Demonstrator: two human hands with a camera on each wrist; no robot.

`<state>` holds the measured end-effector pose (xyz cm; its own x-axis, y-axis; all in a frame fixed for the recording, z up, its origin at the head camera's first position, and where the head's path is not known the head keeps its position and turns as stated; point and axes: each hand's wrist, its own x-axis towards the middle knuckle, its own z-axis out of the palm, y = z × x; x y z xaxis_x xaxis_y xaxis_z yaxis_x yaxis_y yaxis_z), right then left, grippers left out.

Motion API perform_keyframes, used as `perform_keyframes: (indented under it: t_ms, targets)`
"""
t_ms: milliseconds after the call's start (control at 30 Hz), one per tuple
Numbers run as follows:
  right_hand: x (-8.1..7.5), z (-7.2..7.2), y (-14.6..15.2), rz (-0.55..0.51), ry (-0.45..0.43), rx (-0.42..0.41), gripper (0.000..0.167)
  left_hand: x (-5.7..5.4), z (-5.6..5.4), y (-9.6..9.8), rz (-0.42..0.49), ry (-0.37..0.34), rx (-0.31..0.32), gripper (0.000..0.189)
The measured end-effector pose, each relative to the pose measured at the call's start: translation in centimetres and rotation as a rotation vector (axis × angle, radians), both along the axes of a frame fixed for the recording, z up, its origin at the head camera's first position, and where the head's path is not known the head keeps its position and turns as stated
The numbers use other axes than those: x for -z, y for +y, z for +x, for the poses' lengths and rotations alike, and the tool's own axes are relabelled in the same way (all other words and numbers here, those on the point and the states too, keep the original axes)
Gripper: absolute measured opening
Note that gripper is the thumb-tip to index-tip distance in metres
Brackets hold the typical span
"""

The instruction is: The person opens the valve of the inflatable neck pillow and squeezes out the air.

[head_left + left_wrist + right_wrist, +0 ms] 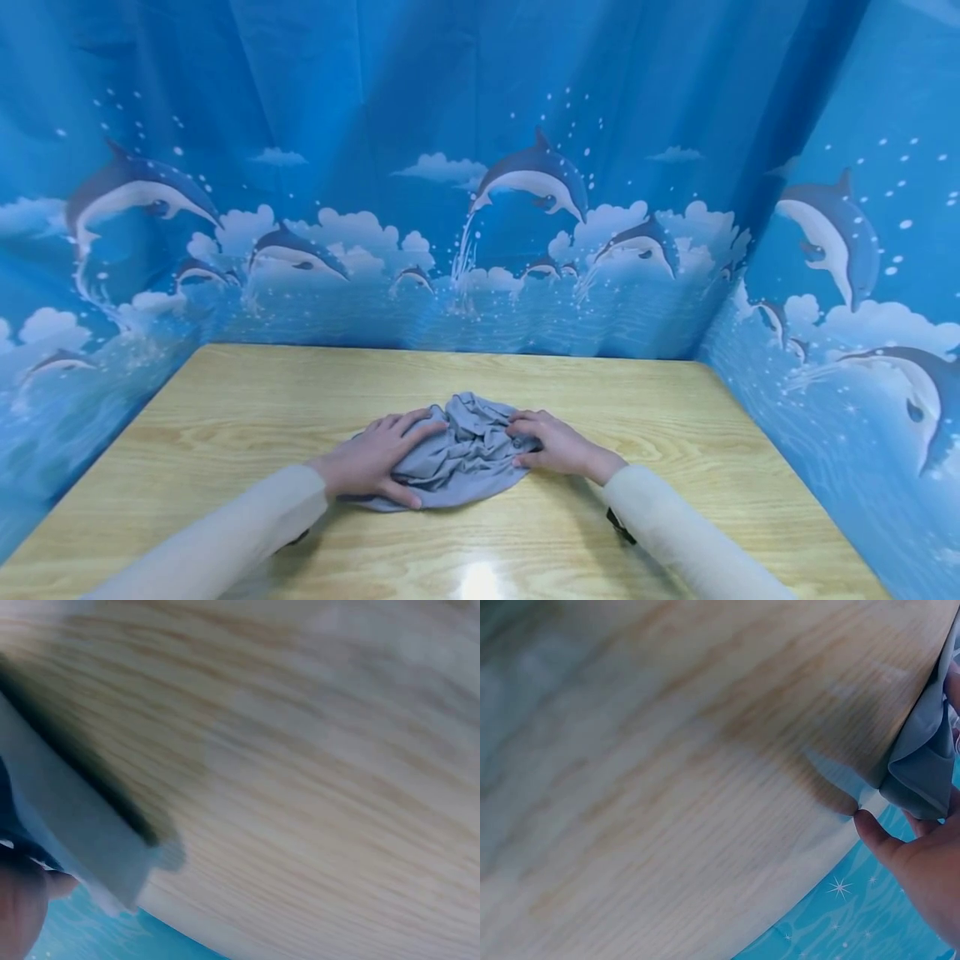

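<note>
A crumpled grey-blue cloth (pixel 461 479), bunched into folds, lies on the wooden table in the head view. A small round spot like a button shows near its right side. My left hand (pixel 375 458) rests on the cloth's left part, fingers spread and thumb along the near edge. On the opposite side, my right hand (pixel 558 446) touches the folds with its fingertips, its thumb apart from the fingers. In the right wrist view that thumb (pixel 877 836) is stretched out beside a hanging fold. Only a bit of the left hand (pixel 22 907) shows in the left wrist view.
The wooden table (pixel 300 383) reaches back to a blue curtain (pixel 420 317) printed with dolphins and clouds. Another stretch of curtain (pixel 862 333) runs along the right side. Light-coloured sleeves cover both forearms, with a dark strap (pixel 621 527) under the right one.
</note>
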<state>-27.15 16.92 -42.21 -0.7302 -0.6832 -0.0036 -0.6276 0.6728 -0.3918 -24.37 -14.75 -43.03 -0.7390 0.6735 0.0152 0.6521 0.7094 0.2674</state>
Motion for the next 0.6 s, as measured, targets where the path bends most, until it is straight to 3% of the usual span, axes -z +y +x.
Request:
perform_keyframes:
  t_ms: [200,400,600]
  targets:
    - [0.0,-0.1,0.0,0.009,-0.003,0.004,0.045,-0.5,-0.3,1.4,-0.043,0.004,0.022,0.110]
    - [0.0,-0.1,0.0,0.012,-0.012,0.012,0.045,-1.5,-0.5,3.3,-0.082,-0.053,0.061,0.107]
    - [-0.1,0.0,-0.1,0.011,0.001,0.012,0.044,-1.8,-0.7,4.2,-0.131,-0.068,0.051,0.104]
